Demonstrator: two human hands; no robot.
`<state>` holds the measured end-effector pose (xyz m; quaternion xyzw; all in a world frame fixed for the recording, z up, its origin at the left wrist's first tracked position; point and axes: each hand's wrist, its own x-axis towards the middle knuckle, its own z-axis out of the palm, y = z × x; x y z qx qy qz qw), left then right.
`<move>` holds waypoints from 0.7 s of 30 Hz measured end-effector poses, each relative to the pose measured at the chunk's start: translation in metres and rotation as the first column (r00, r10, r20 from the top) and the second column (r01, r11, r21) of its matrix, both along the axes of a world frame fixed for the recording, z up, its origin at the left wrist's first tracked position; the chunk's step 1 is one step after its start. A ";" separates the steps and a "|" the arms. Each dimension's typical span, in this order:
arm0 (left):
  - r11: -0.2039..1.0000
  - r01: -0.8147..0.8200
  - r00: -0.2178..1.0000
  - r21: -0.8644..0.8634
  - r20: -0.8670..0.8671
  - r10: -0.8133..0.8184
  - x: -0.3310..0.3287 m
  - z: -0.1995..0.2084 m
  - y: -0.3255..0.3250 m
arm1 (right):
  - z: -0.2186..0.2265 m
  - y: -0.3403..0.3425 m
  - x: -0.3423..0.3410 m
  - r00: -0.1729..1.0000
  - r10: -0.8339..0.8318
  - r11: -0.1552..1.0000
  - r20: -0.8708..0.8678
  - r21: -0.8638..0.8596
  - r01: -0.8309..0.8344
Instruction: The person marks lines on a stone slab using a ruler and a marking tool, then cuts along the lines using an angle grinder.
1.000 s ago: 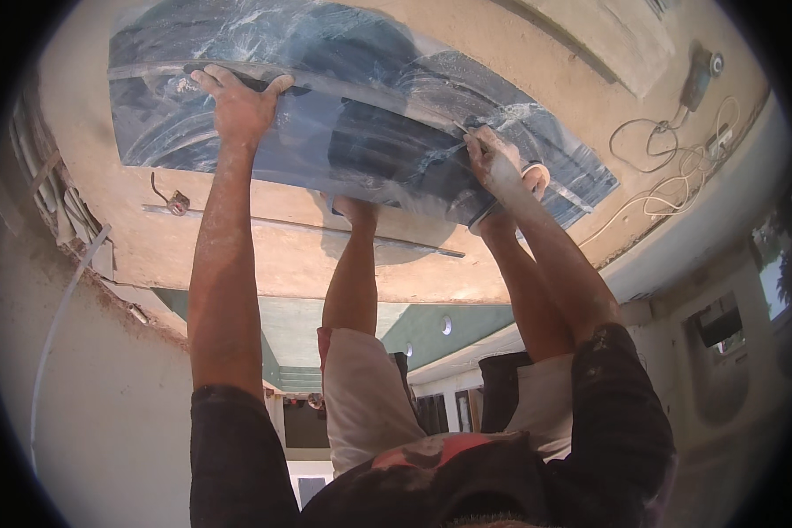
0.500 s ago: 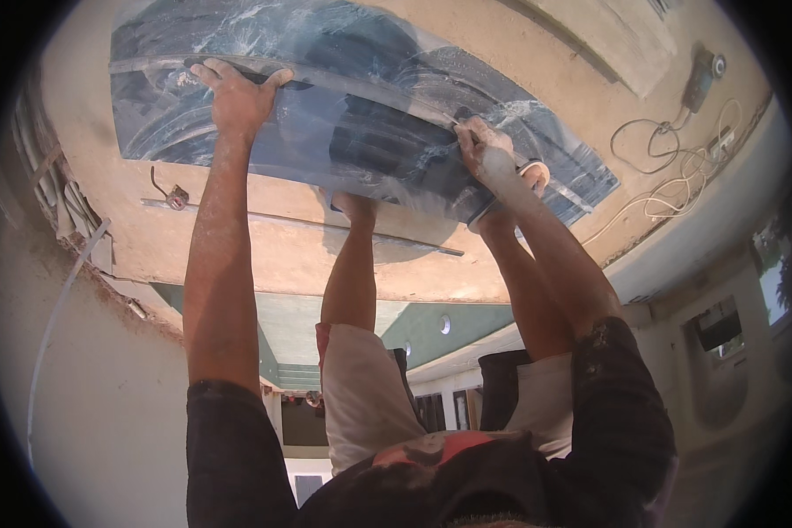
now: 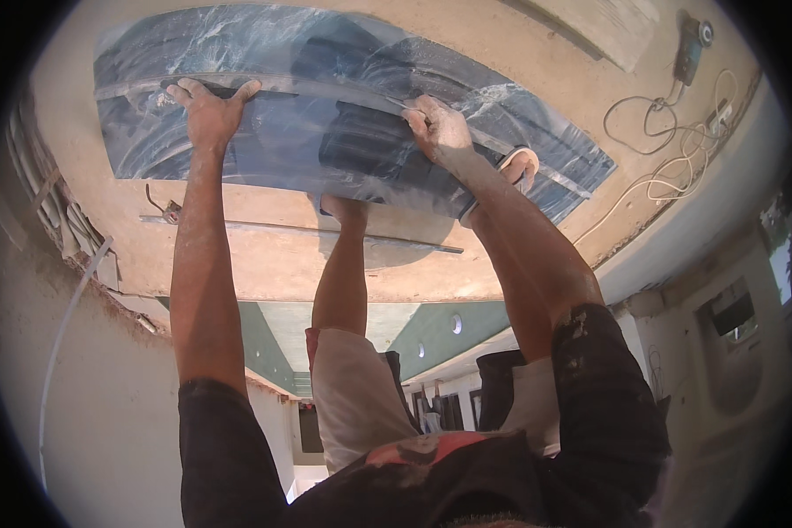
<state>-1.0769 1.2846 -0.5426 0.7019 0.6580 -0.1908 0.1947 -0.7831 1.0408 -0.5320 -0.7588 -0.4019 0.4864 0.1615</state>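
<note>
A large glossy tile [image 3: 264, 145], dark blue-grey with white marbling and dusty smears, lies flat below me. Across its length runs a long straightedge [image 3: 334, 91]. My left hand [image 3: 211, 114] presses down on the straightedge's left part, fingers and thumb spread. Near the middle, my right hand [image 3: 440, 128] is closed in a pinch on a thin pointed tool [image 3: 396, 103], its tip by the straightedge; whether it is a pencil or a scriber I cannot tell. White dust coats both hands. My right foot, in a sandal [image 3: 519, 163], rests at the tile's right part.
An angle grinder [image 3: 691, 57] lies at the far right, its pale cable [image 3: 678, 172] looped on the floor. A thin metal bar [image 3: 343, 236] lies nearer than the tile. A small object [image 3: 172, 211] sits partly behind my left forearm. Pipes [image 3: 40, 176] line the left wall.
My right hand has slid left along the straightedge with the thin pointed tool. My left hand keeps its place on the straightedge. The whole view has shifted slightly.
</note>
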 end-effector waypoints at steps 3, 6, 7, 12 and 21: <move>1.000 0.004 1.000 -0.008 -0.017 -0.004 0.000 0.001 0.000 | 0.003 -0.034 0.016 0.998 -0.062 0.998 0.006 -0.027 0.062; 1.000 0.011 1.000 0.007 0.000 -0.011 -0.001 -0.001 0.001 | -0.001 -0.056 0.030 0.997 -0.053 0.997 0.048 0.057 0.050; 1.000 0.008 1.000 0.001 -0.008 -0.008 -0.001 -0.001 0.001 | -0.003 -0.057 0.032 0.997 -0.043 0.995 0.061 0.093 0.037; 0.999 -0.003 1.000 0.040 -0.008 0.003 0.001 0.000 -0.011 | -0.012 -0.061 0.029 0.985 0.016 0.967 0.172 0.247 -0.059; 0.997 -0.075 0.935 -0.030 0.345 0.081 0.154 0.023 -0.185 | -0.011 -0.059 0.029 0.978 -0.001 0.954 0.208 0.293 -0.062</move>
